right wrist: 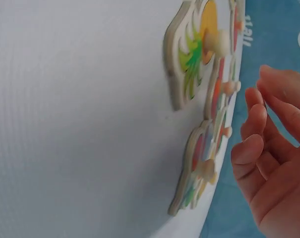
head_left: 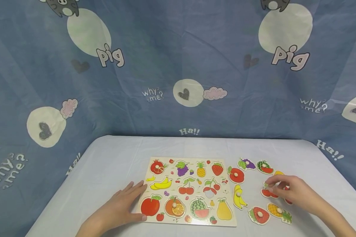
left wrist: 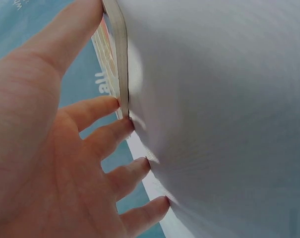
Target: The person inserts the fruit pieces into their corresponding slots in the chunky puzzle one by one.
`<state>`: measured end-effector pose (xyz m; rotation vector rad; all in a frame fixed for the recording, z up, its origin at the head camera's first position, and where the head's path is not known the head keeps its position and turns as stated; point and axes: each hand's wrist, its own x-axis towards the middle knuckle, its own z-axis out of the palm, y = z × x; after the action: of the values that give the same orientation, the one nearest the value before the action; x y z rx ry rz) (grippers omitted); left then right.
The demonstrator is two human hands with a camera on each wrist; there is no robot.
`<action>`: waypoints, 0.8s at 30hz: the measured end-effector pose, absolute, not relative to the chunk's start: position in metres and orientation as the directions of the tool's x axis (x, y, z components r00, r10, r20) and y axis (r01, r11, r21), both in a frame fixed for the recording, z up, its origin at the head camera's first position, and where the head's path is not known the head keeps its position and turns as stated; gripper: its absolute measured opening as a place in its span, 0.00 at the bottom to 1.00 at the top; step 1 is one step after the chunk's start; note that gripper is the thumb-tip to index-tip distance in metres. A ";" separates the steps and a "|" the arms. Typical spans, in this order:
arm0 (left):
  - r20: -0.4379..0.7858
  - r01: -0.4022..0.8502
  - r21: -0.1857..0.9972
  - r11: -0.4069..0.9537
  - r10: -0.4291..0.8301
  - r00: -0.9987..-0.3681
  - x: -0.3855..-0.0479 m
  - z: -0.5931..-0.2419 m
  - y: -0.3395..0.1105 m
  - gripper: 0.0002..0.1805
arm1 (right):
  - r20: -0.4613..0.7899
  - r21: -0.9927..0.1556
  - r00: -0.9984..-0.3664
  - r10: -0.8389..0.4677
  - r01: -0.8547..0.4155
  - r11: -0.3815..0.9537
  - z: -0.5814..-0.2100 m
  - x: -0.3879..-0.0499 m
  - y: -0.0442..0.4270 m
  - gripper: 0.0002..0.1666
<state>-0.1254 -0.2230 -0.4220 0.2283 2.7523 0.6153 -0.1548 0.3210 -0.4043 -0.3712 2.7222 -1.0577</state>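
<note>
A wooden fruit puzzle board [head_left: 192,164] lies flat on the table. A pomegranate piece [head_left: 156,168] and an orange piece [head_left: 179,210], both knobbed, sit in it. My left hand [head_left: 118,209] rests at the board's left edge, thumb and fingers spread; the left wrist view shows fingertips against the board's side [left wrist: 122,59]. My right hand [head_left: 295,192] hovers over a cherry piece [head_left: 267,193] and a partly covered red piece [head_left: 289,199]. In the right wrist view its bent fingers [right wrist: 251,116] stand apart from the knobs and hold nothing.
Loose knobbed pieces lie right of the board: red apple [head_left: 239,177], grapes [head_left: 250,166], watermelon [head_left: 267,170], bananas [head_left: 236,200], strawberry [head_left: 264,219] and pineapple [head_left: 274,209]. A yellow piece [head_left: 279,172] is partly hidden by my right hand. Blue printed cloth [head_left: 154,121] hangs behind the white table [head_left: 115,158].
</note>
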 end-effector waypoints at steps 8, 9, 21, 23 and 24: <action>-0.264 0.084 0.447 0.891 0.221 -0.939 -0.125 -0.422 -0.223 0.53 | -0.111 -0.677 -0.943 -0.313 -0.159 0.719 -0.413 -0.162 0.327 0.17; -0.260 0.087 0.449 0.889 0.223 -0.939 -0.124 -0.421 -0.223 0.53 | -0.116 -0.675 -0.943 -0.313 -0.156 0.721 -0.413 -0.163 0.327 0.17; -0.252 0.097 0.443 0.891 0.228 -0.941 -0.125 -0.422 -0.223 0.54 | -0.164 -0.653 -0.938 -0.305 -0.128 0.746 -0.417 -0.169 0.327 0.14; -0.244 0.106 0.444 0.890 0.234 -0.941 -0.125 -0.422 -0.223 0.54 | -0.168 -0.658 -0.938 -0.304 -0.122 0.743 -0.418 -0.169 0.326 0.14; -0.241 0.108 0.445 0.889 0.235 -0.942 -0.124 -0.422 -0.223 0.54 | -0.169 -0.659 -0.937 -0.306 -0.123 0.742 -0.418 -0.170 0.326 0.14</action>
<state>-0.1242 -0.2235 -0.4217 0.2564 2.7673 0.6283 -0.1698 0.3260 -0.4180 -0.3362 2.6765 -0.9860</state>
